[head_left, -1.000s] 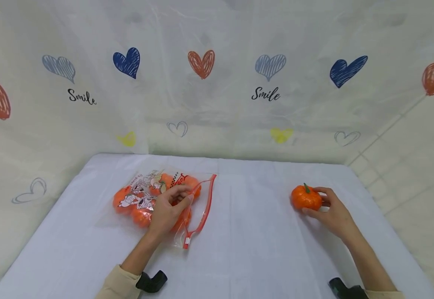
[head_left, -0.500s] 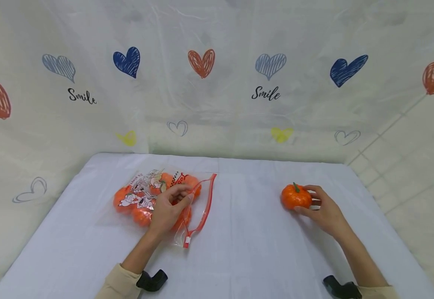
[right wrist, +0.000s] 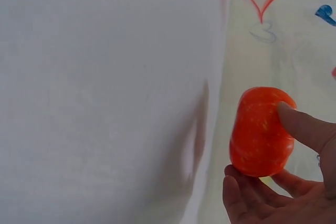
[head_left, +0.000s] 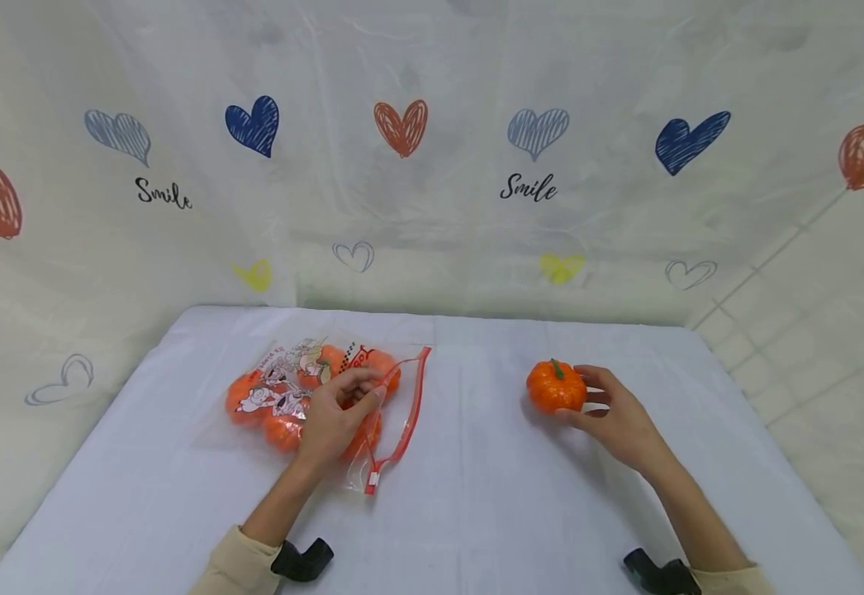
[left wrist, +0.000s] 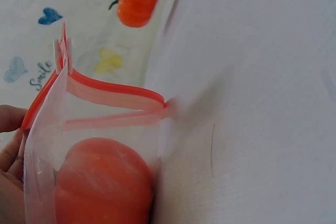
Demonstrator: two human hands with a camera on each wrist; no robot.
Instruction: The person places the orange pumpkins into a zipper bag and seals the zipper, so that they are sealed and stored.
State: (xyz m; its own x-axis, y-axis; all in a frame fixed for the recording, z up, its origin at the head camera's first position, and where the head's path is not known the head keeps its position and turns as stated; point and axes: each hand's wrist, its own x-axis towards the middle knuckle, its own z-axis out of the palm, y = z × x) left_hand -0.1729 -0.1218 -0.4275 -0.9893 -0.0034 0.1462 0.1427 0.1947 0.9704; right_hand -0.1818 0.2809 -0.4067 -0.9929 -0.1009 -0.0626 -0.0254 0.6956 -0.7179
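Note:
My left hand (head_left: 335, 417) pinches the upper edge of a clear zip bag (head_left: 402, 413) with a red rim, and its mouth gapes on the right side. Inside the bag lie several orange toy pumpkins (head_left: 244, 397); printed figures and lettering partly cover them. In the left wrist view one bagged pumpkin (left wrist: 105, 182) shows just below the parted red rim. My right hand (head_left: 618, 417) grips another small orange toy pumpkin (head_left: 554, 387) with a green stem, between thumb and fingers. That pumpkin is held above the table, to the right of the bag, as the right wrist view (right wrist: 262, 132) confirms.
A white cloth covers the table (head_left: 477, 512). Behind it hangs a pale backdrop (head_left: 432, 273) printed with hearts and "Smile" lettering. Black wrist mounts (head_left: 301, 560) sit at both cuffs.
My right hand has moved left with the pumpkin, bringing it closer to the bag. My left hand and the bag have stayed in place.

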